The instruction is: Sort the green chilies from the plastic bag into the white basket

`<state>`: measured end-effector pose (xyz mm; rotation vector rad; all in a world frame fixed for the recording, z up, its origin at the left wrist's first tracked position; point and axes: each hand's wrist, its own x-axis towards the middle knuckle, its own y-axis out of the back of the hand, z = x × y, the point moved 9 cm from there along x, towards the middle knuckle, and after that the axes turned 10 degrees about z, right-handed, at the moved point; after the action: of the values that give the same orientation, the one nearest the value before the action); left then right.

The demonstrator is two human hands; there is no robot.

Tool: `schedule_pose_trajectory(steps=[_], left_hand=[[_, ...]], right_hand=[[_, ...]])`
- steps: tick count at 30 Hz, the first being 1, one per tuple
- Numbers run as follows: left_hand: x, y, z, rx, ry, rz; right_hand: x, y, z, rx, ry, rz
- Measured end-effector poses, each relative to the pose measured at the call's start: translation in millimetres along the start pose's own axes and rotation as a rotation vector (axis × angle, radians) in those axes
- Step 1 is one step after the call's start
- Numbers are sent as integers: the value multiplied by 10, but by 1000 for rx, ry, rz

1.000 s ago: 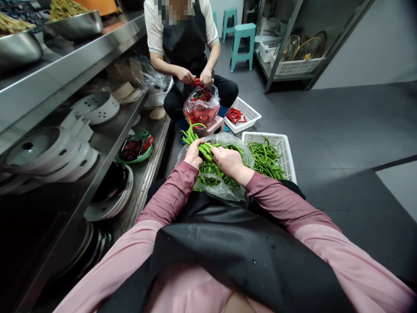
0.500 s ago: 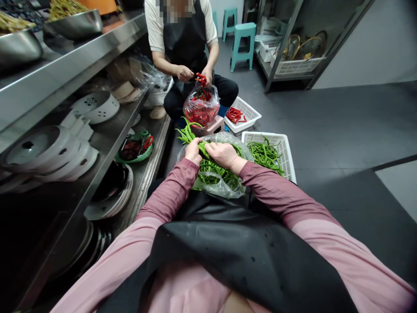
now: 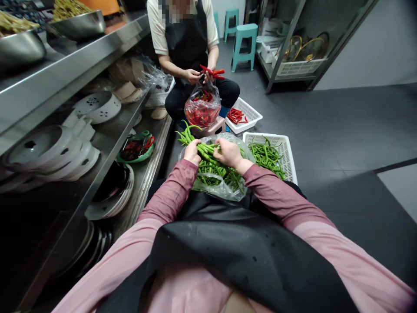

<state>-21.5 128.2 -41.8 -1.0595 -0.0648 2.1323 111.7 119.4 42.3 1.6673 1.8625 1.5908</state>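
My left hand (image 3: 193, 151) is closed around a bunch of long green chili peppers (image 3: 206, 152), whose ends stick out beyond the fist to the upper left. At the bunch's right end, my right hand (image 3: 228, 153) has its fingers pinched together; its fingertips and what they grip are partly hidden. Under both hands a clear plastic bag (image 3: 224, 191) lies open, full of more green chilies. Just to the right stands a white slotted basket (image 3: 289, 163) with green chilies in it.
Opposite me a person (image 3: 185, 39) holds red chilies over a plastic bag (image 3: 202, 111) of them. A smaller white basket (image 3: 252, 115) contains red chilies. Metal shelving (image 3: 107, 165) with pans and plates runs along my left. Turquoise stools (image 3: 244, 45) stand behind.
My right hand has drawn slightly up and right, away from my left fist, exposing more of the green chilies between them. The person opposite now holds red chilies spread sideways.
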Motion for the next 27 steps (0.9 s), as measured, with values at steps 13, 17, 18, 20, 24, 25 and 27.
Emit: schedule_pose_trajectory(steps=[13, 17, 18, 20, 24, 25, 27], left_hand=[[-1, 36, 269, -27, -62, 22], [-21, 26, 283, -47, -103, 26], [-27, 35, 288, -50, -108, 35], [-43, 60, 293, -47, -113, 59], [-81, 55, 298, -32, -131, 56], [-85, 45, 302, -32, -135, 48], [-82, 35, 318, -33, -137, 45]], right_hand=[[-466, 103, -189, -159, 0, -252], [-464, -16, -285, -420, 91, -256], [-449, -29, -307, -434, 126, -254], [-446, -79, -387, -411, 252, -296], [-578, -151, -627, -228, 548, -438], [-596, -135, -661, -172, 572, -448], [-526, -33, -624, -71, 490, -382]])
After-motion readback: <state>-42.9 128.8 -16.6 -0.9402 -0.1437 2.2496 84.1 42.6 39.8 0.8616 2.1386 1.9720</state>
